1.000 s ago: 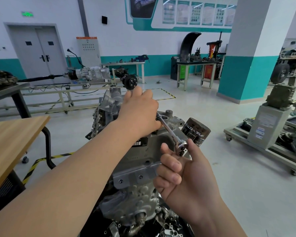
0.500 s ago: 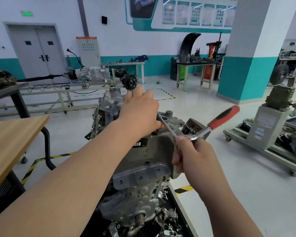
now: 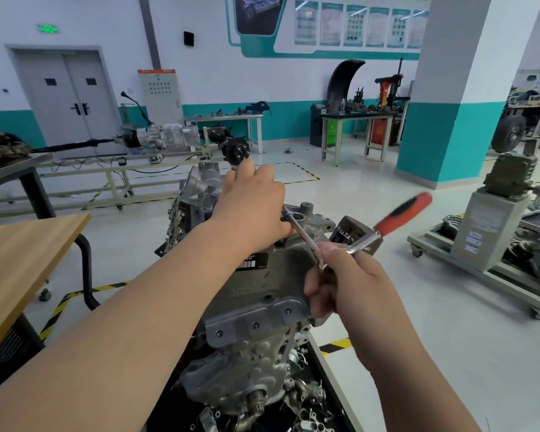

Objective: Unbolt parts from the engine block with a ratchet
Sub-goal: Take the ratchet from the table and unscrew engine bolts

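Observation:
A grey engine block (image 3: pixel 262 285) stands in front of me, with an oil filter (image 3: pixel 351 232) on its right side. My left hand (image 3: pixel 253 207) lies over the top of the block, its fingers curled round the far end of the ratchet's chrome extension bar (image 3: pixel 303 233). The socket and bolt are hidden under that hand. My right hand (image 3: pixel 346 282) grips the ratchet at its head end. The red-and-black ratchet handle (image 3: pixel 402 213) sticks up to the right and looks blurred.
A wooden table (image 3: pixel 22 254) stands at my left. A tray with several loose metal parts (image 3: pixel 303 410) lies below the block. A wheeled stand with machinery (image 3: pixel 493 241) is on the right. A teal-and-white pillar (image 3: pixel 455 104) and workbenches (image 3: pixel 356 129) stand farther back.
One second ago my right hand held only the ratchet head with the handle out of sight. The red handle has since swung up to the right, and my left hand has stayed on the block.

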`<move>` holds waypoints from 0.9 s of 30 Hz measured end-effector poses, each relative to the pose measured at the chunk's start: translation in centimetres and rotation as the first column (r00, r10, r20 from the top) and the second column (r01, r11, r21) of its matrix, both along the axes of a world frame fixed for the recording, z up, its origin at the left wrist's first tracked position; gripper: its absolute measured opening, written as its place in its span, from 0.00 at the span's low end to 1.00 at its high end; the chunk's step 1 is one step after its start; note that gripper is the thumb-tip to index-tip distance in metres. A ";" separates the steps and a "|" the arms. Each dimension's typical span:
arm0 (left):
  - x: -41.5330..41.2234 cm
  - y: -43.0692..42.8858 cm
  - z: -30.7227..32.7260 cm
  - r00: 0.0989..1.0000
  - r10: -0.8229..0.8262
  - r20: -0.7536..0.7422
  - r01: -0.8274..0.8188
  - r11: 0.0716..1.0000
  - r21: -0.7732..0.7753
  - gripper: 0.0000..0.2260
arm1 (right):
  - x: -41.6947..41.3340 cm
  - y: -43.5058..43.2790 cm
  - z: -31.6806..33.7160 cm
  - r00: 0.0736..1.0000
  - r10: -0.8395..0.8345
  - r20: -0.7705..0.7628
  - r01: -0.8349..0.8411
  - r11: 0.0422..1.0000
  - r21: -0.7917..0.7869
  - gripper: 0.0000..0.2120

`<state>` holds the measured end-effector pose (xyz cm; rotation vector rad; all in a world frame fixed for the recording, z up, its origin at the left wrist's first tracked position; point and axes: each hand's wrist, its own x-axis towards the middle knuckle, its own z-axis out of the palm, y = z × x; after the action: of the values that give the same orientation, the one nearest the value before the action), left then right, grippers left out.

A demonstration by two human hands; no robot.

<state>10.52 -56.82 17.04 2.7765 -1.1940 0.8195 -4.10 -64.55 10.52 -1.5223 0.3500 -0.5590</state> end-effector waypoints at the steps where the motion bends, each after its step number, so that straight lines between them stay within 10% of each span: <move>1: 0.0 0.0 0.0 1.000 0.001 -0.005 -0.001 1.000 0.002 0.23 | 0.0 0.2 -0.1 0.999 0.044 0.019 -0.046 0.989 0.139 0.15; 6: 0.2 0.0 -0.1 1.000 0.006 0.002 -0.006 1.000 -0.006 0.22 | 0.0 1.8 -0.4 0.965 0.200 0.170 -0.262 0.712 0.652 0.24; 15: 0.2 0.1 -0.2 0.999 0.005 0.036 -0.005 1.000 -0.006 0.22 | -0.4 3.2 -1.1 0.868 0.252 0.428 -0.488 0.274 0.829 0.27; 27: 0.1 0.1 -0.1 0.998 -0.007 0.064 0.004 0.999 0.048 0.21 | -0.2 2.2 -0.7 0.953 0.283 0.111 -0.286 0.712 0.641 0.28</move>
<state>10.65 -56.74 16.89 2.8037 -1.2460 0.8983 -4.29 -62.36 9.81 -0.8595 0.2577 -0.1527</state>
